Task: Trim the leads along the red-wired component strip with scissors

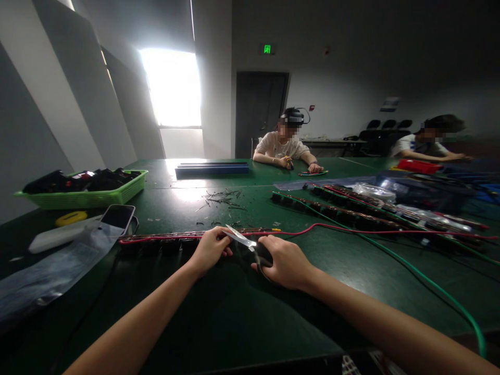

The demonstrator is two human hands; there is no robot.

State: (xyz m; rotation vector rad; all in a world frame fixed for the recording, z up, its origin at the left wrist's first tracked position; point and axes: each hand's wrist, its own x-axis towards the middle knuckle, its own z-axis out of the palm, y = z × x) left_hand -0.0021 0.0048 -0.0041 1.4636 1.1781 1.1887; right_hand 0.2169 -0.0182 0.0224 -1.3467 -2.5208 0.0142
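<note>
One phone (116, 217) lies just beyond the left end of the strip (156, 245) on the surface (234, 323). The left hand (211, 251) is at the strip; whether its fingers grip it, I cannot tell. Near the strip's right end, scissors (250, 243) sit clamped in the fingers of the right hand (288, 261).

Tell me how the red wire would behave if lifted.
The red wire should be flexible yet springy, since it lies in a shallow bow. It is probably light, being thin. It seems to run along the dark strip by the left hand, so lifting might tug that.
</note>
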